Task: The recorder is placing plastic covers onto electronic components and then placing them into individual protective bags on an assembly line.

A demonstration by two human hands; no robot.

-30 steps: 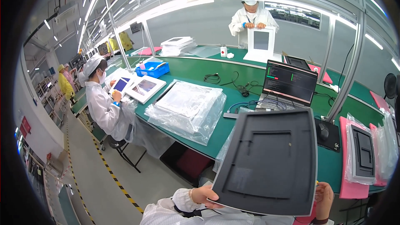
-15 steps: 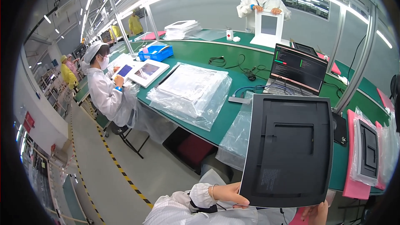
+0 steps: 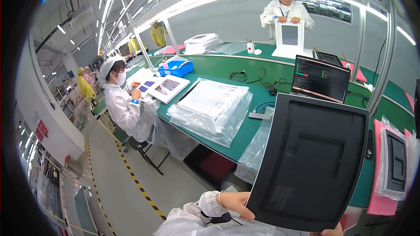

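Note:
A large black flat device, like a display seen from its back (image 3: 308, 161), is held up in front of me, tilted, with a recessed rectangle and a raised bracket shape in it. My left hand (image 3: 236, 203) grips its lower left edge, thumb on the near face, the other fingers hidden behind. At the bottom edge my right hand (image 3: 333, 230) holds the lower right corner, mostly cut off by the picture's border. Behind the device stands an open laptop (image 3: 320, 78) with a dark screen, its keyboard hidden.
On the green table (image 3: 214, 67) lie bagged white panels (image 3: 210, 102), cables (image 3: 267, 83) and a blue bin (image 3: 177, 67). A bagged black device (image 3: 393, 159) rests on pink foam (image 3: 379, 199) at right. One co-worker (image 3: 120, 100) sits left; another (image 3: 286, 13) stands across, holding a white frame (image 3: 290, 37).
The black device has tilted clockwise and moved a little right, its lower edge lower in view. Both hands keep hold of it. The surroundings have shifted rightward and down in the picture.

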